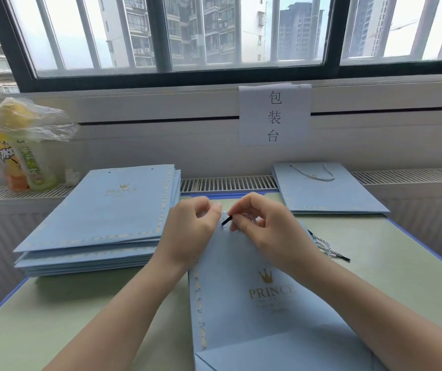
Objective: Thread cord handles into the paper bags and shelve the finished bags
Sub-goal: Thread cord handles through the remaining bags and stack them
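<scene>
the right hand (262,223) pinches the black tip of a cord (226,220) at the top edge of the flat blue bag (254,303) lying mid-table; the left hand (190,226) is curled at that edge, its hold hidden; the bag's lower end is cut off; spare cords (327,247) lie partly behind the wrist; an unthreaded stack (102,215) lies left, a handled bag (324,188) far right.

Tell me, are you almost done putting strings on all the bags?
Not nearly. One finished bag with its white handle lies at the back right. The right hand pinches a cord tip at the hole of the bag in front, which the left hand holds. A stack without handles waits on the left.
</scene>
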`<state>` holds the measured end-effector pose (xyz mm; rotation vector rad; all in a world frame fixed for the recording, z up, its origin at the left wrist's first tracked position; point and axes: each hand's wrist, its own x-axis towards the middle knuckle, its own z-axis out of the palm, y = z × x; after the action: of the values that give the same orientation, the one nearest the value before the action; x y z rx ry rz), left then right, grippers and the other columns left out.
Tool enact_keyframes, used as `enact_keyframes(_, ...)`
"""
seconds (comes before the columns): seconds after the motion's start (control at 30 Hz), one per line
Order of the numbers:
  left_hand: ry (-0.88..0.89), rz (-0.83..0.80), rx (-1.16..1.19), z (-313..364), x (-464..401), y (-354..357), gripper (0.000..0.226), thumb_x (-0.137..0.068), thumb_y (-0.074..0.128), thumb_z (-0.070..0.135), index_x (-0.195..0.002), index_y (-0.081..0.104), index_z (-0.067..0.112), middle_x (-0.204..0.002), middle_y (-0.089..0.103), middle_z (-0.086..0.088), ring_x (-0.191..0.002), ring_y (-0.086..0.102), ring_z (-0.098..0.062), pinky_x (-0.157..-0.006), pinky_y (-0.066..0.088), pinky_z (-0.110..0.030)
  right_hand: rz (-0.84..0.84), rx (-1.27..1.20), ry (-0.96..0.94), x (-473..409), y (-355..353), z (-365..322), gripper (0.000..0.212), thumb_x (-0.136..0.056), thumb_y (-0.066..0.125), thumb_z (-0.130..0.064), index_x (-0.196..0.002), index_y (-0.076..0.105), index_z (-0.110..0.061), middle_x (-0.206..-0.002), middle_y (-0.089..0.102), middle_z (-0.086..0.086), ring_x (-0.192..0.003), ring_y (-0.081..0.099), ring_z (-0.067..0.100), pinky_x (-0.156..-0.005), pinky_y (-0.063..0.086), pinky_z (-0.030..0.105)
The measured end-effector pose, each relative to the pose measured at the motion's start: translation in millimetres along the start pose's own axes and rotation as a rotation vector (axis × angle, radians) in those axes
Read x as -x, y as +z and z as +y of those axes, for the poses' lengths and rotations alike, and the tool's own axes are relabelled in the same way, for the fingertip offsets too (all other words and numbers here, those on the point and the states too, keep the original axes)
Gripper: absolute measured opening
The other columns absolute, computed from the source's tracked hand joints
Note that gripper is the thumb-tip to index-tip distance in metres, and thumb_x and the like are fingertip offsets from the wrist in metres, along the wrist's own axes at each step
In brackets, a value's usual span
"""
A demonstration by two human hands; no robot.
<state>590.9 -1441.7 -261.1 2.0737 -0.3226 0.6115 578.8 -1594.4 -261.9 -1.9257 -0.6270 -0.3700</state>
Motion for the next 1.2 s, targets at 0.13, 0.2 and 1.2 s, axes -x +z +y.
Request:
enact_keyframes(0.13, -0.125, 0.009, 0.276, 6.6, -0.8, -7.5, 0.046, -0.088, 0.065, 0.017, -0.060, 0.040, -0.010, -0.056, 0.034, -0.010, -0.053, 0.030, -0.017, -0.050, 0.025, -0.027, 0.056, 0.144, -0.097, 2.4, -1.5, -5.7, 0.011, -0.089, 0.058, -0.008, -0.086, 0.060, -0.018, -0.069, 0.060, -0.005, -0.059, 0.047, 0.008, -0.058, 0.039, 0.018)
enact_keyframes(0.2, -0.147, 0.010, 0.330, 7.4, -1.4, -10.3, 0.046, -0.089, 0.064, 0.013, -0.058, 0.038, -0.009, -0.057, 0.032, -0.010, -0.054, 0.028, -0.019, -0.050, 0.024, -0.027, 0.071, 0.198, -0.155, 2.4, -1.5, -7.7, 0.012, -0.088, 0.058, -0.006, -0.085, 0.059, -0.017, -0.066, 0.055, -0.007, -0.060, 0.046, 0.009, -0.058, 0.038, 0.017)
enact_keyframes(1.2, -0.140, -0.213, 0.233, 7.6, -3.5, -16.0, 0.047, -0.088, 0.064, 0.022, -0.056, 0.040, -0.004, -0.058, 0.032, -0.011, -0.056, 0.028, -0.020, -0.053, 0.025, -0.028, -0.004, 0.357, -0.304, 3.0, 9.0, 10.4, 0.009, -0.083, 0.056, -0.018, -0.088, 0.060, -0.013, -0.085, 0.055, -0.006, -0.079, 0.049, 0.005, -0.071, 0.043, 0.019)
